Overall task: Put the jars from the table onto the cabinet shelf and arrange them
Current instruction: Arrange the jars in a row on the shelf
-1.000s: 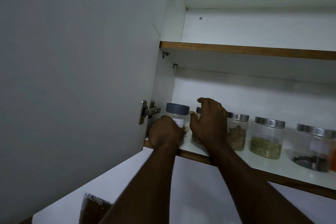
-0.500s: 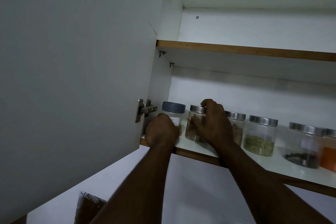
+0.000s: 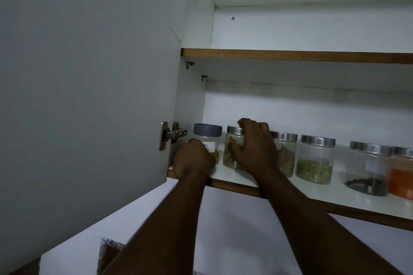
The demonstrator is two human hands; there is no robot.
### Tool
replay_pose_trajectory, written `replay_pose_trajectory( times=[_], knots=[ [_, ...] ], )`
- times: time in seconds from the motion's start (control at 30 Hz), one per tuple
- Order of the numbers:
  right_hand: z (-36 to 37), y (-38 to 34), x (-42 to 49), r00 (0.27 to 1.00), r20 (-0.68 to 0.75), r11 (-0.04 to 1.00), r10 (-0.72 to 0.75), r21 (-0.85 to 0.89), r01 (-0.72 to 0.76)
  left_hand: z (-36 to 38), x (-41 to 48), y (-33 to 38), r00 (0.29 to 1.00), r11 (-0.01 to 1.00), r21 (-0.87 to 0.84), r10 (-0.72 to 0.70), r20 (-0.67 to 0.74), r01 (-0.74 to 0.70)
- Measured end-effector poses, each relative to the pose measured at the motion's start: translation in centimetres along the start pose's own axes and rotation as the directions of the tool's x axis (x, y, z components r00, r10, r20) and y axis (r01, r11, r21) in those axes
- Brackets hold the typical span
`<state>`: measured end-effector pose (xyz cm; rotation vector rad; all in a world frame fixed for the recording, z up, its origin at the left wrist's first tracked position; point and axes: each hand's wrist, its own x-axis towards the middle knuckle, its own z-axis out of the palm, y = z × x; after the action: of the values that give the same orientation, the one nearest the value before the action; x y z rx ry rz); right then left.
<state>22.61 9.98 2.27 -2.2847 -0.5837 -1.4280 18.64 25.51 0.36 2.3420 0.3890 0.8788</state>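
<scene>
- The blue-lidded jar [image 3: 207,133] is seen standing at the far 9 o'clock end of the lower shelf [image 3: 290,193], just beside the hinge [image 3: 171,135] of the open cabinet door [image 3: 89,96].
- The left hand [image 3: 193,159] is clenched against the lower front of that jar. Whether the jar is actually gripped cannot be told, as the fingers are hidden.
- The steel-lidded jar [image 3: 232,131], holding brown pieces, stands at 3 o'clock of the blue-lidded one, close but apart.
- It is grasped by the right hand [image 3: 254,152], with the fingers curled over the lid and the thumb laid across the glass.
- Further towards 3 o'clock, four more jars are lined up: a half-hidden brown jar [image 3: 287,154], a green-seed jar [image 3: 315,163], a dark-spice jar [image 3: 368,169] and an orange jar [image 3: 403,176].
</scene>
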Motion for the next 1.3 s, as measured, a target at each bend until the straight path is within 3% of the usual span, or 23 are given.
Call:
replay_pose_trajectory(
  times=[0.13,0.3,0.57,0.9,1.07,1.3],
  knots=[
    [0.0,0.0,0.0,0.999,-0.017,0.999,-0.045,-0.015,0.045,0.1,0.0,0.1,1.000,1.000,0.009,-0.015,-0.011,0.015],
    [0.0,-0.3,-0.2,0.992,0.129,0.984,0.008,0.173,-0.031,-0.1,-0.1,0.3,0.999,0.999,0.013,-0.036,0.001,0.036],
    [-0.8,-0.5,0.0,0.991,0.127,0.999,0.038,-0.019,-0.036,-0.4,-0.8,0.8,1.000,0.999,0.043,-0.015,0.003,0.015],
    [-0.2,-0.2,0.1,0.989,0.140,0.984,0.050,0.164,-0.073,-0.4,-0.8,0.6,0.999,0.999,0.027,-0.021,-0.028,0.021],
    [-0.3,-0.4,0.3,0.991,0.065,0.990,0.114,0.077,-0.119,-0.4,-0.8,0.1,0.997,0.999,0.041,-0.008,-0.073,0.011],
    [0.0,0.1,0.6,1.000,0.008,0.999,0.022,-0.041,-0.021,-0.6,-0.9,0.6,0.993,1.000,0.010,-0.019,-0.114,0.020]
  ],
)
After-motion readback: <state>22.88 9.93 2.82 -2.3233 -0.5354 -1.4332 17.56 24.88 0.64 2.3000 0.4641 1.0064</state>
